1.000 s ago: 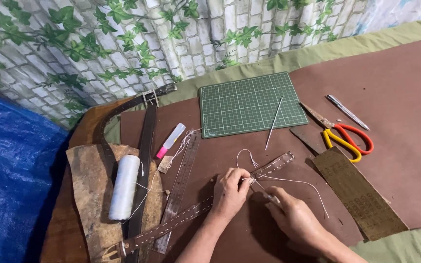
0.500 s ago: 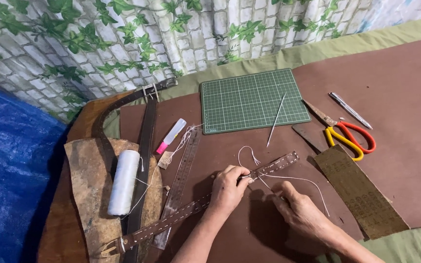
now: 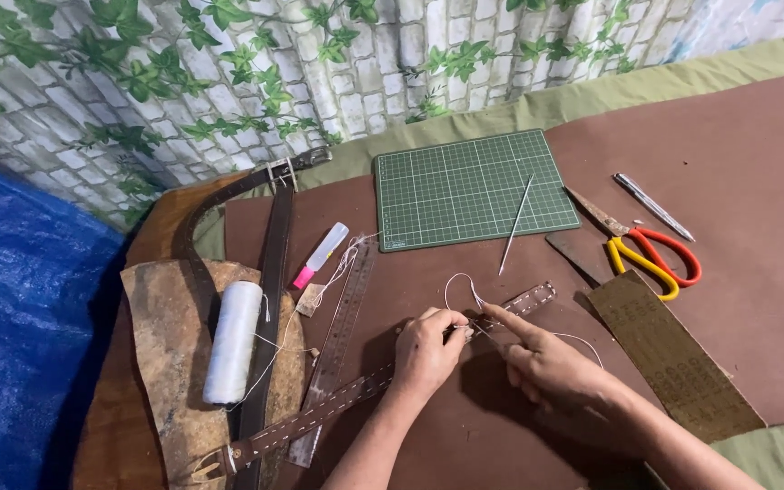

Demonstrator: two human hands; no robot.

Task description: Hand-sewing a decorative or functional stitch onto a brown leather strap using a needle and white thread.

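Leather strap [image 3: 338, 410] laid diagonally below cutting mat [image 3: 474, 188]; stitching step judged underway. Strap pinched by left hand [image 3: 428, 349]; white thread [image 3: 461, 289] guided by right hand [image 3: 546, 363], forefinger extended. Thread tensioning called for next.

A long, narrow brown leather strap with punched stitch holes [image 3: 338, 408] is lying diagonally from lower left toward frame centre; thin white thread [image 3: 457, 283] is looping up above its upper end.
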